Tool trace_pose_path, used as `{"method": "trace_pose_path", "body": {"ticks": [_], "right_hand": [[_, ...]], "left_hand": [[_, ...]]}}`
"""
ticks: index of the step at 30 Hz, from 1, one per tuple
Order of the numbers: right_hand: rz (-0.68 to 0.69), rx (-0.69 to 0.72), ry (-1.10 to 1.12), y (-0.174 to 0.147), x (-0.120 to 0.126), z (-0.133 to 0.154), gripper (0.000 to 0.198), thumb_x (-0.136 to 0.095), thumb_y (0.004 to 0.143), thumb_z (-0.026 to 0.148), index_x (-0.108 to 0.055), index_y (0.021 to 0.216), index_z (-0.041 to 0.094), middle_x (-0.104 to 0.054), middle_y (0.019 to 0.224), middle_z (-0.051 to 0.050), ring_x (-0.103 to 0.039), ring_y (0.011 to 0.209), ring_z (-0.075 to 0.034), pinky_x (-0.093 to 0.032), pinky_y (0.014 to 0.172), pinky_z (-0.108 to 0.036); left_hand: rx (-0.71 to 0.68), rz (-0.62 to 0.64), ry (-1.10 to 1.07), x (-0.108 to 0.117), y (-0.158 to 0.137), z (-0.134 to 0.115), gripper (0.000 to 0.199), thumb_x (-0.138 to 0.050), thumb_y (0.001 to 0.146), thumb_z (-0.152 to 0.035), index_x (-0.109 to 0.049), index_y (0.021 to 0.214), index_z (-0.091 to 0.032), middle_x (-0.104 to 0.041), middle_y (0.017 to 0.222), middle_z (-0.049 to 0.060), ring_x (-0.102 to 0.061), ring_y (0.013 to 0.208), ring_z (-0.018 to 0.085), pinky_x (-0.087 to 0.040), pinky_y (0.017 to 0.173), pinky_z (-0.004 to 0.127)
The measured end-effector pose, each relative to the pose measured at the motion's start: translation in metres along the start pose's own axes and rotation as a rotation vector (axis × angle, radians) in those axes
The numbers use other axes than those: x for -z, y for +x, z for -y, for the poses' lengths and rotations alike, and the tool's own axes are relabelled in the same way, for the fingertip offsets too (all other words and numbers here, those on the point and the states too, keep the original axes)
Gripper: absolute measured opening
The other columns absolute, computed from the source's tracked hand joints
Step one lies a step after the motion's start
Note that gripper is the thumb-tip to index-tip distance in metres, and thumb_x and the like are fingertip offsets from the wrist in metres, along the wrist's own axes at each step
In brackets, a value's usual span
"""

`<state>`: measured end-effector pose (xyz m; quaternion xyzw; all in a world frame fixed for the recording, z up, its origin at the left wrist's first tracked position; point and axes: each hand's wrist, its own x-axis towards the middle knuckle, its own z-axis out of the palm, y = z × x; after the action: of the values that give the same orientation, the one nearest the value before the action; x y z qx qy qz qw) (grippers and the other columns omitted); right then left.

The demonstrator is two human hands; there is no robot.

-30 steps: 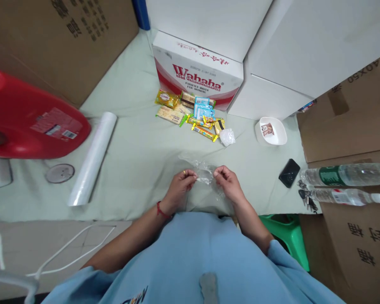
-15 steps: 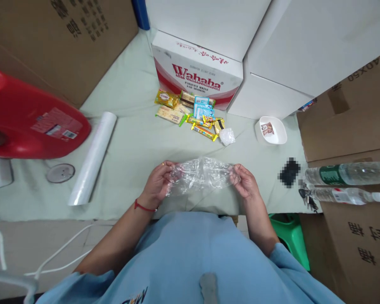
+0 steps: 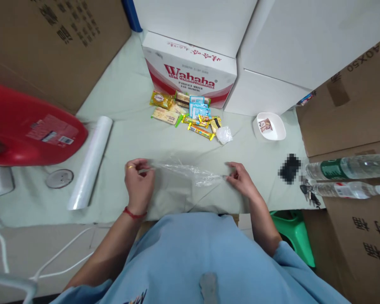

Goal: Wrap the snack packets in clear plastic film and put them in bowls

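Note:
A thin, crinkled sheet of clear plastic film [image 3: 194,172] stretches between my two hands above the cloth-covered table. My left hand [image 3: 139,179], with a ring and a red cord at the wrist, pinches its left end between thumb and fingers. At the other end, my right hand [image 3: 240,179] pinches the film's corner, the other fingers loosely curled. Beyond the film lies a group of small packaged snacks [image 3: 196,112], in yellow, blue and clear wrappers. A crumpled white translucent wad [image 3: 224,134] rests at the group's right end.
A white roll [image 3: 91,162] and a red jug [image 3: 34,126] stand to the left. Behind the snacks is a Wahaha water carton [image 3: 190,74]. A white bowl [image 3: 277,133] holds a small packet. Bottles [image 3: 351,166] and keys [image 3: 310,196] lie at the right.
My hands have moved apart, mainly the left one going left. The film, earlier bunched and wide, is now drawn into a narrower, tauter strip.

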<state>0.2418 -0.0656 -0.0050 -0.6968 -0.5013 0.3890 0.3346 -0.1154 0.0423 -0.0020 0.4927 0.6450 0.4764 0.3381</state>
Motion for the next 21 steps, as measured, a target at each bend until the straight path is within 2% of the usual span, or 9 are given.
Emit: {"method": "trace_pose_path", "body": {"ticks": [2, 3, 5, 6, 8, 11, 13, 16, 21], "right_hand": [[0.077, 0.155, -0.080, 0.000, 0.003, 0.008, 0.059, -0.080, 0.086, 0.034, -0.065, 0.143, 0.030, -0.054, 0.148, -0.013, -0.066, 0.096, -0.021, -0.059, 0.085, -0.040], [0.120, 0.231, -0.091, 0.001, 0.003, 0.012, 0.054, -0.078, 0.088, 0.034, -0.068, 0.141, 0.031, -0.051, 0.154, -0.013, -0.065, 0.109, -0.024, -0.058, 0.092, -0.042], [0.191, 0.344, -0.080, 0.002, 0.001, 0.020, 0.031, -0.073, 0.095, 0.036, -0.078, 0.125, 0.029, -0.054, 0.152, -0.012, -0.061, 0.126, -0.028, -0.054, 0.102, -0.044], [0.216, 0.371, -0.066, 0.004, -0.001, 0.022, 0.023, -0.070, 0.097, 0.037, -0.080, 0.116, 0.027, -0.059, 0.146, -0.012, -0.062, 0.126, -0.027, -0.052, 0.103, -0.043], [0.245, 0.359, -0.040, 0.007, -0.007, 0.025, 0.021, -0.066, 0.100, 0.039, -0.081, 0.104, 0.025, -0.070, 0.127, -0.011, -0.068, 0.109, -0.024, -0.053, 0.094, -0.039], [0.187, 0.221, 0.005, 0.013, -0.015, 0.023, 0.024, -0.066, 0.099, 0.044, -0.078, 0.098, 0.024, -0.071, 0.090, -0.004, -0.061, 0.074, -0.017, -0.047, 0.072, -0.031], [0.111, 0.105, 0.103, 0.017, -0.019, 0.020, 0.027, -0.069, 0.095, 0.049, -0.075, 0.093, 0.023, -0.066, 0.076, 0.000, -0.052, 0.065, -0.014, -0.041, 0.064, -0.028], [0.031, -0.073, 0.312, 0.022, -0.024, 0.017, 0.035, -0.076, 0.085, 0.056, -0.070, 0.087, 0.022, -0.063, 0.071, 0.002, -0.043, 0.058, -0.011, -0.032, 0.054, -0.025], [0.005, -0.309, 0.639, 0.025, -0.027, 0.019, 0.048, -0.089, 0.067, 0.058, -0.064, 0.086, 0.021, -0.065, 0.075, 0.002, -0.030, 0.050, -0.005, -0.017, 0.044, -0.021]], "left_hand": [[-0.308, 0.010, 0.097, 0.006, -0.009, -0.008, 0.029, -0.059, 0.074, -0.010, -0.067, 0.099, -0.021, -0.066, 0.107, 0.005, -0.063, 0.089, 0.018, -0.052, 0.076, 0.032], [-0.458, 0.067, 0.135, 0.008, -0.013, -0.013, 0.034, -0.056, 0.076, -0.008, -0.069, 0.103, -0.022, -0.068, 0.110, 0.005, -0.065, 0.095, 0.019, -0.052, 0.079, 0.034], [-0.739, 0.266, 0.212, 0.008, -0.021, -0.024, 0.046, -0.053, 0.082, -0.006, -0.071, 0.119, -0.025, -0.071, 0.123, 0.007, -0.066, 0.108, 0.023, -0.053, 0.088, 0.038], [-0.859, 0.378, 0.251, 0.006, -0.024, -0.028, 0.052, -0.052, 0.084, -0.005, -0.068, 0.129, -0.027, -0.072, 0.129, 0.007, -0.066, 0.111, 0.023, -0.052, 0.091, 0.039], [-1.044, 0.544, 0.329, 0.001, -0.027, -0.033, 0.061, -0.050, 0.088, -0.003, -0.063, 0.142, -0.030, -0.075, 0.130, 0.006, -0.066, 0.104, 0.021, -0.050, 0.087, 0.038], [-1.162, 0.595, 0.421, -0.006, -0.028, -0.029, 0.058, -0.049, 0.093, -0.001, -0.062, 0.144, -0.028, -0.081, 0.115, 0.003, -0.064, 0.089, 0.019, -0.046, 0.075, 0.036], [-1.201, 0.562, 0.415, -0.005, -0.027, -0.023, 0.048, -0.053, 0.096, -0.003, -0.067, 0.136, -0.025, -0.083, 0.108, 0.002, -0.063, 0.088, 0.019, -0.046, 0.074, 0.035], [-1.265, 0.525, 0.391, 0.007, -0.025, -0.016, 0.037, -0.057, 0.098, -0.006, -0.071, 0.126, -0.024, -0.083, 0.112, 0.001, -0.065, 0.093, 0.020, -0.047, 0.077, 0.035], [-1.367, 0.554, 0.477, 0.037, -0.020, -0.008, 0.041, -0.054, 0.097, -0.002, -0.072, 0.128, -0.023, -0.082, 0.123, 0.002, -0.067, 0.097, 0.021, -0.048, 0.078, 0.037]]}}
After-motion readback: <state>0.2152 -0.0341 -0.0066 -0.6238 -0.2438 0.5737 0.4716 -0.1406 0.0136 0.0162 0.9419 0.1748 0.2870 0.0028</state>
